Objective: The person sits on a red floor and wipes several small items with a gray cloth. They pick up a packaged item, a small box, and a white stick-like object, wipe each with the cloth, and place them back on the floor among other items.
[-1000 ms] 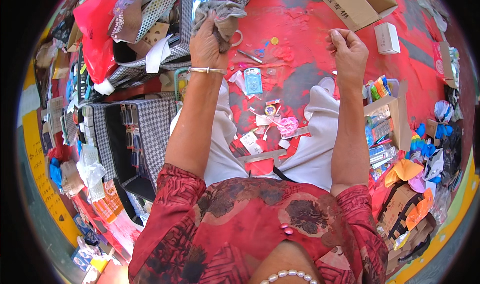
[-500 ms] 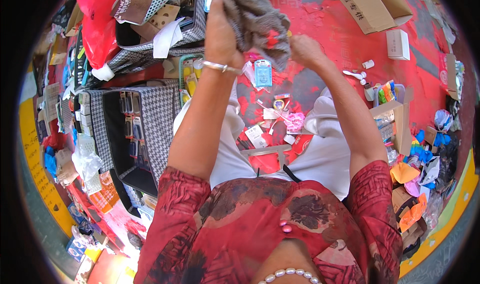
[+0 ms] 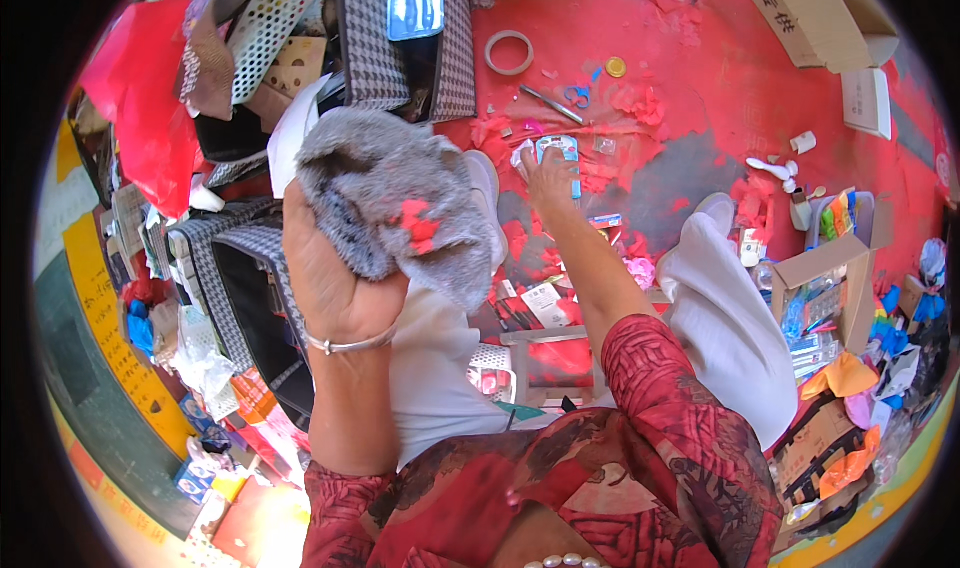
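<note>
A grey cloth (image 3: 385, 193), with a few red scraps clinging to it, is spread over my left hand (image 3: 345, 288). The palm faces up and that hand's fingers are mostly hidden under the fabric, which they hold at its left edge. Further right and forward, my right hand (image 3: 550, 181) reaches down to a small blue-and-white blister pack (image 3: 562, 150) on the red floor. Its fingers are apart and touch the near edge of the pack, which still appears to lie flat.
Beyond the pack lie a roll of tape (image 3: 509, 53), a silver pen-like rod (image 3: 552, 105), blue scissors (image 3: 577, 96) and a round yellow lid (image 3: 615, 67). Checked storage boxes (image 3: 455, 58) stand at left. An open cardboard box (image 3: 850, 278) full of goods is at right.
My left hand has brought the grey cloth nearer and lower. My right hand has let go of the cloth and moved down to the blister pack.
</note>
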Tool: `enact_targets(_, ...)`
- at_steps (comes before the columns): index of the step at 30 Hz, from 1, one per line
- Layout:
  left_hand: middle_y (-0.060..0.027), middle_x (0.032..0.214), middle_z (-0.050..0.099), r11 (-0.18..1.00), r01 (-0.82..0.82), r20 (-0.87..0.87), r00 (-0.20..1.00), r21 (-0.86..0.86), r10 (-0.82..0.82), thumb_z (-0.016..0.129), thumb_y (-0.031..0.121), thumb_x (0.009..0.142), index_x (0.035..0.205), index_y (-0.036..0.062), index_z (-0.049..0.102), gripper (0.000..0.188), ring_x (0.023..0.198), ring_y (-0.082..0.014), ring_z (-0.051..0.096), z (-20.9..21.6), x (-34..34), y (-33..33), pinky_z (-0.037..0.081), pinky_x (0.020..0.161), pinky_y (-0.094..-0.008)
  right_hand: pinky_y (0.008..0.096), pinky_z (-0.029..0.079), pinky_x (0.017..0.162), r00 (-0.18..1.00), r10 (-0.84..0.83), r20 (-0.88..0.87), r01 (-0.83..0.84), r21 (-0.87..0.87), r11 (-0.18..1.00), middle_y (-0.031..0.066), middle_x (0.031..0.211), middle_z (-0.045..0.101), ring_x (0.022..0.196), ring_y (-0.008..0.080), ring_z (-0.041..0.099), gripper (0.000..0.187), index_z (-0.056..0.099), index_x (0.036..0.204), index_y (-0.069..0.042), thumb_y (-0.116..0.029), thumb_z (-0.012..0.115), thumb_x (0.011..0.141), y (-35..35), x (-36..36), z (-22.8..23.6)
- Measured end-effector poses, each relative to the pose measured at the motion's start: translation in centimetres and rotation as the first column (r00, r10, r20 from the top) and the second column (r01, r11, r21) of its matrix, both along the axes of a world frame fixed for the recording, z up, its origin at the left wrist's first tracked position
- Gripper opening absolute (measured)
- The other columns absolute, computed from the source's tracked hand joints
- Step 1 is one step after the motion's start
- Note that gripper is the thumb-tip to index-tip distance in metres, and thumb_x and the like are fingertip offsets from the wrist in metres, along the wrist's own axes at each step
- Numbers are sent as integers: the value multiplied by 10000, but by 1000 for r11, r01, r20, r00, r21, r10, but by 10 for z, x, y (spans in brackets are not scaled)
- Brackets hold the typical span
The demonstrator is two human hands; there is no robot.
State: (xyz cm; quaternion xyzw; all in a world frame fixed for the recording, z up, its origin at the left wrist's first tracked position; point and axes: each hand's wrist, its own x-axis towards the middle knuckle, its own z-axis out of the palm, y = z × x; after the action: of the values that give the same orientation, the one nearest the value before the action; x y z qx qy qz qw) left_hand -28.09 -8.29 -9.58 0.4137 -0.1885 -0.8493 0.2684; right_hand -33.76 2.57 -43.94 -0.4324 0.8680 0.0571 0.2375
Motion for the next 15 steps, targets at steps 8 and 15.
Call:
enact_targets(8, -144, 1117, 541, 993, 113, -124, 986, -22, -115, 309, 305, 889, 1143, 43, 486, 406, 1027, -306, 516, -7, 3, -8, 400, 909, -450, 440, 446, 774, 879, -357, 315, 451, -313, 836, 226, 1098, 424, 977, 397, 484, 593, 377, 1189, -51, -155, 636, 665, 66, -45, 10)
enact_targets(15, -127, 1098, 560, 1000, 21, -40, 999, -5, -21, 380, 319, 884, 1097, 58, 518, 364, 1007, -293, 528, -5, -8, 4, 413, 888, -452, 401, 462, 635, 643, -469, 605, 705, -230, 670, 167, 779, 616, 697, 322, 598, 281, 573, 902, 19, -62, 567, 634, 95, -94, -10)
